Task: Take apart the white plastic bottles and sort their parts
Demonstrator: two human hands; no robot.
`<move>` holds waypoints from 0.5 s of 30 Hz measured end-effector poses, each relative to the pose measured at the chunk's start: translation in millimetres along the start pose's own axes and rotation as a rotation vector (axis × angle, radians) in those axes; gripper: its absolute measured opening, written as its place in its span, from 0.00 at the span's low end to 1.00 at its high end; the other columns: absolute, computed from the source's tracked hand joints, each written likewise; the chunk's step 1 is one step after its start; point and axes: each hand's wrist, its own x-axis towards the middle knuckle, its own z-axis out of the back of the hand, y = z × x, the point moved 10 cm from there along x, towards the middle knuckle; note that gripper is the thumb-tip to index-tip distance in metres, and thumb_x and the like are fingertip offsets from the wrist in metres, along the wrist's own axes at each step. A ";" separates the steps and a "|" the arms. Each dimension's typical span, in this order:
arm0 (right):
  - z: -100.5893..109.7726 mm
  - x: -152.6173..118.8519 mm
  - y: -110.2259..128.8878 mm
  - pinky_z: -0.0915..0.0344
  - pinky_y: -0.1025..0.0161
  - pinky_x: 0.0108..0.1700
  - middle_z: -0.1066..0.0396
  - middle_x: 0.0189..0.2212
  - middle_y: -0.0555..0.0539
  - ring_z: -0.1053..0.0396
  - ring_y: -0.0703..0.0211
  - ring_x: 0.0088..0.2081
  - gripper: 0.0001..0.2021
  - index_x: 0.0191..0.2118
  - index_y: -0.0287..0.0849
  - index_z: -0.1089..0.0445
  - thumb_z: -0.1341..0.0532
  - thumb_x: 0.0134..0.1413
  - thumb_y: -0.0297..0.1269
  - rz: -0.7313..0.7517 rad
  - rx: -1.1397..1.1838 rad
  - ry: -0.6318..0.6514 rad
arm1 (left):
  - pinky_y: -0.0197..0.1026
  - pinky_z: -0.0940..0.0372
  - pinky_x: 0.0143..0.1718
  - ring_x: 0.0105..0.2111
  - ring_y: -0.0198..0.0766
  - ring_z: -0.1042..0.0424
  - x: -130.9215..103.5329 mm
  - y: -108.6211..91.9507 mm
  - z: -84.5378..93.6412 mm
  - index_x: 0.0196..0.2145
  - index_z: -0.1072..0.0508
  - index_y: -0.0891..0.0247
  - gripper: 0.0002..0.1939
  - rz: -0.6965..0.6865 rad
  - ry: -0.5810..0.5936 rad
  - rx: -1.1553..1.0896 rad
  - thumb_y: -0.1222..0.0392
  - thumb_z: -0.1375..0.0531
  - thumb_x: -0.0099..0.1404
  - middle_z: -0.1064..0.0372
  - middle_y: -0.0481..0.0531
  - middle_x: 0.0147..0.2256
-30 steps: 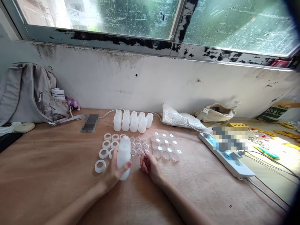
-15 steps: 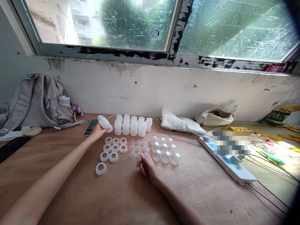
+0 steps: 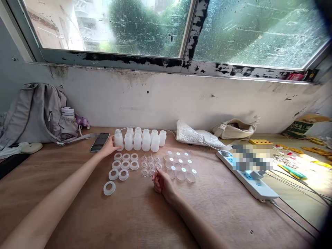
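Observation:
At the left end of the bottle rows stands a small frosted plastic bottle (image 3: 118, 139) with a domed clear cap. My left hand (image 3: 110, 147) has its fingers around its lower part, and the bottle is upright on the table. Beside it are several uncapped frosted bottles (image 3: 146, 142) in two rows. In front of them lie several white plastic rings (image 3: 113, 174), small clear teat-like pieces (image 3: 144, 172) and clear round caps with white dots (image 3: 181, 176). My right hand (image 3: 164, 185) rests near the teat-like pieces, fingers curled, with nothing visible in them.
A phone (image 3: 100, 142) lies left of the bottles, with a grey backpack (image 3: 36, 114) behind. Toward the right are a white padded bag (image 3: 195, 135), a beige pouch (image 3: 234, 130) and a power strip (image 3: 249, 176) with trailing cables.
My left hand has brought the capped bottle from tilted in the air to upright on the table beside the others. My right hand stays about where it was. The view has shifted slightly.

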 end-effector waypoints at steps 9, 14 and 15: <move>21.2 -26.9 60.1 0.47 0.67 0.27 0.39 0.18 0.53 0.39 0.63 0.22 0.10 0.33 0.41 0.37 0.50 0.52 0.41 0.382 -1.128 -0.448 | 0.42 0.37 0.36 0.37 0.41 0.33 -113.4 -39.7 13.8 0.41 0.39 0.60 0.21 -0.175 0.054 0.072 0.45 0.46 0.54 0.37 0.53 0.42; 37.6 -26.5 48.0 0.44 0.65 0.30 0.31 0.27 0.47 0.32 0.55 0.30 0.22 0.53 0.39 0.49 0.50 0.52 0.37 0.111 -1.366 -0.499 | 0.42 0.37 0.38 0.39 0.43 0.33 -177.0 -40.3 4.9 0.41 0.38 0.58 0.22 -0.241 0.169 0.204 0.46 0.43 0.51 0.36 0.51 0.40; 37.9 -25.8 45.8 0.43 0.64 0.30 0.30 0.28 0.46 0.32 0.54 0.32 0.23 0.54 0.38 0.50 0.50 0.52 0.36 0.084 -1.401 -0.486 | 0.42 0.37 0.38 0.39 0.43 0.33 -182.3 -37.2 3.6 0.42 0.38 0.58 0.22 -0.240 0.169 0.204 0.46 0.42 0.51 0.36 0.51 0.40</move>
